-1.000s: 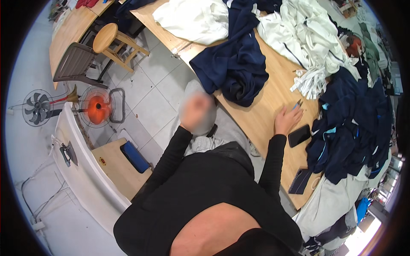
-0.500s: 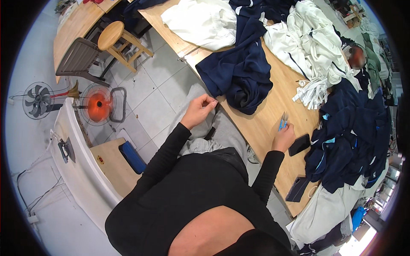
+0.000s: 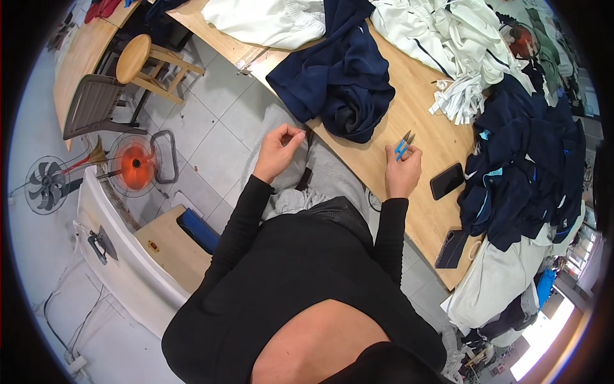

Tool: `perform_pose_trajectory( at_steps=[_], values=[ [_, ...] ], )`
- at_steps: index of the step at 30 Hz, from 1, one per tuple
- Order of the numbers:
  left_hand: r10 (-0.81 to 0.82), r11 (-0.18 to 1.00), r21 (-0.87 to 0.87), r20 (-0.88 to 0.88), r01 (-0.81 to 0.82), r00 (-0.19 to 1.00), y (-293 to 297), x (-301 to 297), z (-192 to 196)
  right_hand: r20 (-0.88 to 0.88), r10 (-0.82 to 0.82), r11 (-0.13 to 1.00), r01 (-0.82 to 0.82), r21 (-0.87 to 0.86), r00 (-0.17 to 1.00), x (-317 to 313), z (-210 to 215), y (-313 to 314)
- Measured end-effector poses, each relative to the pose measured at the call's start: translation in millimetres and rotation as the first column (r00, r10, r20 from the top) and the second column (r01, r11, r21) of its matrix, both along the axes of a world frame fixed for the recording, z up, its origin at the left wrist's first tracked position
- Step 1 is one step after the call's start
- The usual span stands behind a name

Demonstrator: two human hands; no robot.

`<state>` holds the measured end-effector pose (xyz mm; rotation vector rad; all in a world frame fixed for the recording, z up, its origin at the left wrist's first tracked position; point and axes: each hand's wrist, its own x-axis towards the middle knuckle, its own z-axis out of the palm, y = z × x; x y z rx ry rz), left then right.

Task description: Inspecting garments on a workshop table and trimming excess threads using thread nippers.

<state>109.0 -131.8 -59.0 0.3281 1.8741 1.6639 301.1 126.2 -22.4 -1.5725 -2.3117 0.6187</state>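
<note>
Snips [image 3: 403, 148] in clasped right hand [image 3: 403, 171] over near edge of bench [image 3: 436, 148]; left hand [image 3: 277, 153] just off it, fingertips pinched, contents unclear.

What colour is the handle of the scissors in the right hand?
The scissors' handle is blue, seen in the head view.

The left head-worn fisheye camera is looking steeply down over the wearer's black top [image 3: 307, 262]. It is viewing the wooden worktable [image 3: 414, 109], ahead and rightward, from nearby.
</note>
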Motion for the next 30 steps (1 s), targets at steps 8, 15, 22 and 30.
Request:
perform_pose_trajectory(
  at_steps=[8, 15, 22, 30],
  values=[
    [-0.015, 0.996, -0.087, -0.088, 0.007, 0.996, 1, 0, 13, 0.012, 0.156, 0.987, -0.155, -0.048, 0.988, 28, -19, 45],
    [-0.007, 0.997, -0.081, -0.191, -0.009, 0.982, -2, 4, 23, -0.633, 0.039, 0.718, -0.462, -0.52, 0.773, 2, 32, 17],
    [0.001, 1.0, -0.029, -0.263, -0.009, 0.965, 3, 4, 35, -0.724, 0.063, 0.261, -0.711, -0.652, 0.687, -56, 30, -75],
    [0.019, 1.0, -0.004, -0.405, -0.023, 0.914, 4, -1, 50, -0.248, 0.664, 0.741, -0.663, 0.1, 0.705, -80, 18, -91]
  ],
)
